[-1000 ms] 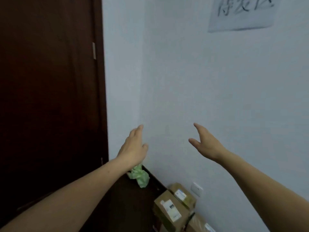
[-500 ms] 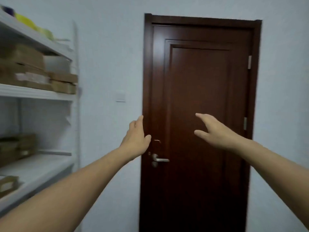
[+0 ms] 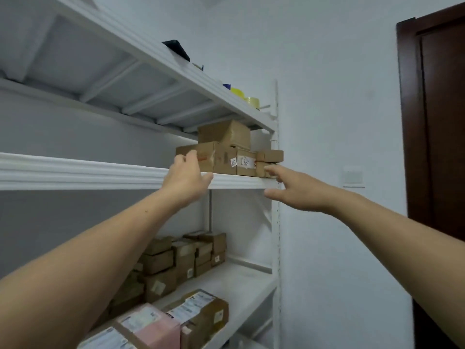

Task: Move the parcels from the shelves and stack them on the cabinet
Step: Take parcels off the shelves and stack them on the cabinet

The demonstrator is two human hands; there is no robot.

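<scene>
Both spread, holding nothing: left hand [image 3: 185, 181] and right hand [image 3: 294, 190] flank the brown parcels [image 3: 226, 157] on the middle shelf [image 3: 75, 170].

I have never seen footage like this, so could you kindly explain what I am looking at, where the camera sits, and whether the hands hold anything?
There is no machine here: these are a person's two bare hands. The camera is worn on the head, so you look out along both arms. The left hand and right hand reach up, open and holding nothing, towards brown parcels stacked at the right end of the middle shelf. Whether the fingertips touch them yet, I cannot tell. More boxes and a pink parcel lie on the lower shelf. A dark door stands at the right.
</scene>
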